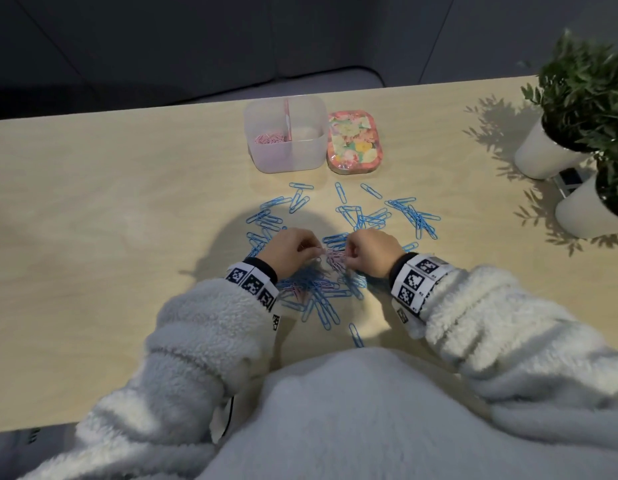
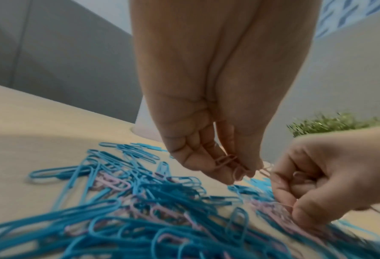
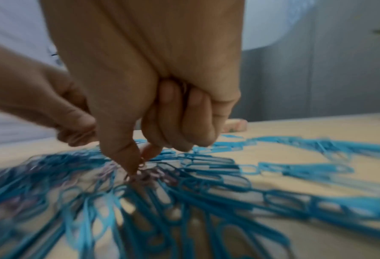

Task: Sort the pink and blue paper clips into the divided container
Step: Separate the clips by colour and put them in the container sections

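Note:
Blue paper clips lie scattered over the wooden table, with a mixed heap of blue and pink ones under my wrists. My left hand pinches a few pink paper clips in its curled fingers. Close beside it my right hand pinches pink clips between thumb and forefinger, low over the heap. The translucent divided container stands at the back; its left compartment holds pink clips, and the right one looks empty.
A floral tin sits against the container's right side. Two potted plants in white pots stand at the table's right end. The table's far edge runs just behind the container.

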### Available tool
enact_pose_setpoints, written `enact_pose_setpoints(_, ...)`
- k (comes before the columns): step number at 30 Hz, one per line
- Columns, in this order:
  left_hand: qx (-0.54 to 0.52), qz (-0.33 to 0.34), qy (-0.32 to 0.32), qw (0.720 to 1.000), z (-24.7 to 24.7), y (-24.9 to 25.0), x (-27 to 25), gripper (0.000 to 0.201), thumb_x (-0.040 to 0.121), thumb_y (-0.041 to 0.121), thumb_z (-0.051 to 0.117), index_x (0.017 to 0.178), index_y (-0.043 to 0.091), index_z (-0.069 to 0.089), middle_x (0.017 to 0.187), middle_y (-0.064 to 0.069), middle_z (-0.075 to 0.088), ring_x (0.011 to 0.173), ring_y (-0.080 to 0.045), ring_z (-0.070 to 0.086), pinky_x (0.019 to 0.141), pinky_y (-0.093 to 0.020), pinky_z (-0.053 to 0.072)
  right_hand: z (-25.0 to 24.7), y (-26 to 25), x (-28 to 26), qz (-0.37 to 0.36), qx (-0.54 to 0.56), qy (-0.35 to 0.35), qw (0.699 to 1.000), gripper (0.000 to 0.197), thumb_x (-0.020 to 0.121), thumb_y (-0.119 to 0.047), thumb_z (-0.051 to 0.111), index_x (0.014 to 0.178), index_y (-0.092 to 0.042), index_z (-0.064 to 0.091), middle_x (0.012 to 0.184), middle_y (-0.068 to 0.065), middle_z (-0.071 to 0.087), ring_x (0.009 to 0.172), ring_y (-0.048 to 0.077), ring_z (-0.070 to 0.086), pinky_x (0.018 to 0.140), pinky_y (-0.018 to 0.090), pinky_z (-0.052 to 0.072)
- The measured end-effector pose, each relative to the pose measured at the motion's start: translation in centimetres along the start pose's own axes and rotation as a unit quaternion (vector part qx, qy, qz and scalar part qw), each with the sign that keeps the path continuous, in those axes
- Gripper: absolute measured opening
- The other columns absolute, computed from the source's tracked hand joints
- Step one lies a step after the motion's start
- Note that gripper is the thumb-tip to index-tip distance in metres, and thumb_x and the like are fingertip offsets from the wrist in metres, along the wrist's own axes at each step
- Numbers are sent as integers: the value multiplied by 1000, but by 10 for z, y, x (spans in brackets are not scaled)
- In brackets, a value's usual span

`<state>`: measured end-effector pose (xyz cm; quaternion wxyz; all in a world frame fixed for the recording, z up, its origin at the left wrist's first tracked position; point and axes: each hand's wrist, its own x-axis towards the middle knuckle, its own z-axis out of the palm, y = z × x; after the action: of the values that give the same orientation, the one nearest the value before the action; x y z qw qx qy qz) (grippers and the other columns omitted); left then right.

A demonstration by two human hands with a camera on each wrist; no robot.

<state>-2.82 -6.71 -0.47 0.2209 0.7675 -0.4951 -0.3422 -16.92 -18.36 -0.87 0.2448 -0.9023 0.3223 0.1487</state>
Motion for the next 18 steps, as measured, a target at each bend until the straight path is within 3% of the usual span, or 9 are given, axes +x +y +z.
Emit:
enact_pose_setpoints(3,-52,-34,0,998,-10,-9,1,13,89,15,57,94,5,64,91,-11,65,84,-23,58,79,-32,46,-11,10,11,-5,223,-71,972,23,79,-6,62,58,-15,57,54,5,53,44,10,45,53,24,36)
enact_pose_setpoints(5,-94,-44,2,995,-15,-17,1,8,89,11,56,92,8,62,89,-13,68,84,-26,63,82,-37,49,-24,9,17,-9,325,-57,944,26,81,-4,61,57,-15,57,59,9,51,40,8,37,48,20,31)
enact_pose_setpoints(7,-121,-51,1,991,-18,-23,1,11,90,8,54,96,5,63,79,-9,66,69,-16,61,73,-32,48,-42,1,29,10,370,-27,929,27,83,-6,60,59,-16,55,65,10,50,37,6,35,40,14,29)
enact_pose_setpoints(10,-182,-70,0,981,-23,-29,1,11,92,4,49,95,4,60,68,0,62,53,1,57,61,-23,47,-75,-24,57,2,449,-9,893,28,86,2,53,61,-10,51,46,4,51,29,1,37,31,12,28)
enact_pose_setpoints(13,-234,-93,11,968,-34,-30,3,12,93,1,47,100,1,57,72,-2,60,52,1,61,55,-15,51,-106,-58,86,-30,481,14,876,27,87,8,49,64,-8,49,40,-1,56,28,3,41,30,13,31)
enact_pose_setpoints(16,-225,-98,38,969,-52,-29,6,19,93,1,48,108,-7,56,72,-2,60,46,6,58,53,-10,50,-123,-91,117,-31,442,80,893,20,85,9,48,78,-7,57,49,2,52,27,1,44,29,14,33)
enact_pose_setpoints(18,-192,-90,61,975,-67,-26,8,22,93,6,51,109,-7,58,76,-6,63,52,2,60,54,-10,50,-126,-106,139,-11,428,109,897,19,87,7,45,91,-3,60,50,2,53,29,2,47,31,15,37)
